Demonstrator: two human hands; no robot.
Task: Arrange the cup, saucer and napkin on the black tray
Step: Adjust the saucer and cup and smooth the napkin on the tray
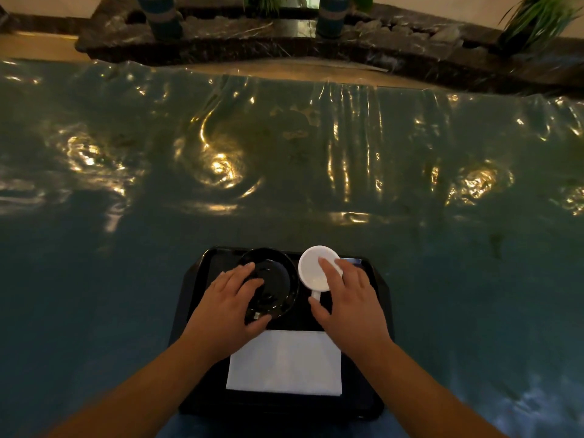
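A black tray [377, 298] lies on the table just in front of me. On its far left part sits a black saucer [279, 276]; my left hand [229, 306] grips its near left rim, thumb under the near edge. To the right stands a white cup [311, 268], handle pointing toward me. My right hand [350, 303] holds it, fingers over the right rim and thumb by the handle. A white folded napkin [284, 363] rests flat on the near half of the tray, between my forearms.
The table [284, 172] is covered with a shiny, wrinkled teal plastic sheet that reflects lights. Behind its far edge runs a dark stone ledge [395, 45] with blue-banded pots [162, 17] and green plants [537, 17]. A small dark item lies on the tray behind the cup.
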